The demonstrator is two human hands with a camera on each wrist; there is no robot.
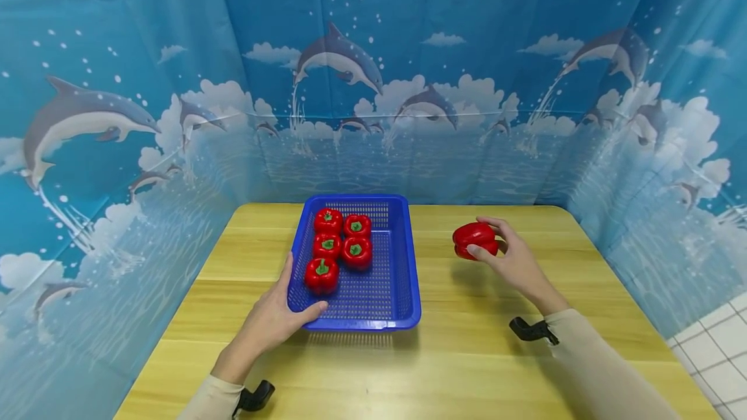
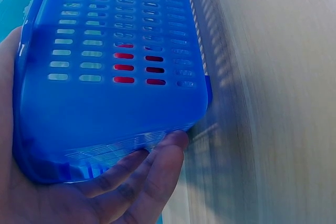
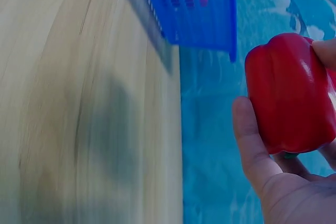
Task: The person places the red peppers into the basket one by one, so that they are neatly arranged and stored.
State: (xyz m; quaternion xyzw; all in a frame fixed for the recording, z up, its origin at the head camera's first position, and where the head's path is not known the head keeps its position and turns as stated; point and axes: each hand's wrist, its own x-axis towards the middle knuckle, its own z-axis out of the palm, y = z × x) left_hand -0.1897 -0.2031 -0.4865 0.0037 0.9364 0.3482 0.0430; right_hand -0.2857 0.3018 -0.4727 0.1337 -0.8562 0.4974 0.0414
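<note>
My left hand (image 1: 270, 317) grips the near left corner of a blue plastic basket (image 1: 411, 290). Its thumb lies over the rim, and in the left wrist view the fingers (image 2: 157, 177) spread along the outside wall. Inside the basket, several red bell peppers stand in the left and middle, green stems up; the nearest is one pepper (image 1: 321, 276). To the right of the basket, my right hand (image 1: 519, 264) holds another red bell pepper (image 1: 474, 240) above the table, tipped on its side. In the right wrist view this pepper (image 3: 289, 93) sits between thumb and fingers, its stem end toward the palm.
The wooden table (image 1: 467, 368) carries the basket. A blue curtain (image 1: 373, 154) printed with dolphins hangs close behind the table and along both sides. A black strap mount (image 1: 533, 329) sits on each wrist. White floor tiles (image 1: 723, 342) show at the lower right.
</note>
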